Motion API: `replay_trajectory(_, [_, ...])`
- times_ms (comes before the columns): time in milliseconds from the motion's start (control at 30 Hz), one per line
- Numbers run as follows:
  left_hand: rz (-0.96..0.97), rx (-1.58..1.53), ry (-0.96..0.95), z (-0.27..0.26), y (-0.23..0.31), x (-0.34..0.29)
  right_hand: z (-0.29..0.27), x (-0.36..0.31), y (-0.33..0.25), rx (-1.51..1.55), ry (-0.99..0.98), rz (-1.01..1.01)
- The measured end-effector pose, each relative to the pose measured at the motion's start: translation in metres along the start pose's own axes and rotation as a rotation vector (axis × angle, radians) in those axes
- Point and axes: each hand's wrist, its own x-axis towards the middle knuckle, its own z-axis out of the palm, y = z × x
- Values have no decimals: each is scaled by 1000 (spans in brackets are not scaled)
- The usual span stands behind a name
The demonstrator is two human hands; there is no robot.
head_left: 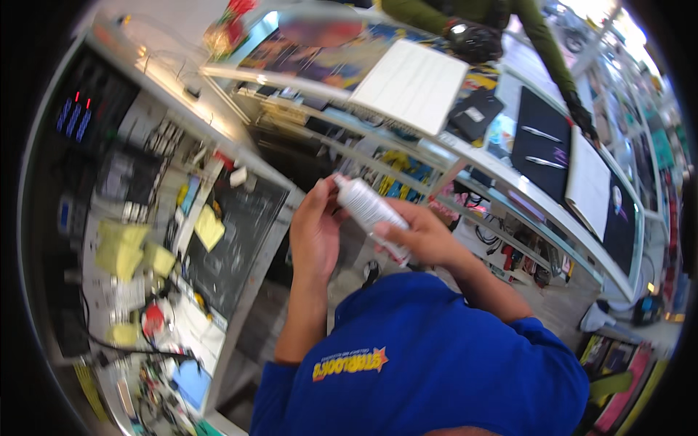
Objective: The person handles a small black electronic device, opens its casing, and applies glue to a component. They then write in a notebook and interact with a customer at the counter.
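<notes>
A white tube with small dark print [371, 211] is held at a slant in front of my chest, its narrow tip pointing up and left. Wrapped round its lower body is my right hand [422, 234], thumb lying across the front. My left hand [318, 225] is at the other end, its bent fingers closed at the narrow tip. Whether a cap sits between those fingers is hidden. Both hands are in the air between the workbench and the glass counter.
At left, the workbench bears a dark mat [243, 232], yellow cloths [120, 247] and tools. Across the glass counter [465, 156] lie a white box [414, 83] and black mats [538, 138] with pens. Another person in green sleeves [545, 43] leans there with dark gloves.
</notes>
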Motion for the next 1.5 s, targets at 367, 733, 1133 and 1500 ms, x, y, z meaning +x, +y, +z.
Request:
replay_trajectory(367, [-11,70,63,7,12,-15,-5,4,13,353,-84,134])
replay_trajectory(733, [-26,69,19,-23,14,-4,13,22,-5,-713,52,-81])
replay_trajectory(1133, [122,274,202,-32,-2,-10,25,33,6,-714,89,-80])
replay_trajectory(1500, [101,78,247,-36,-10,-10,30,38,14,-735,96,-22])
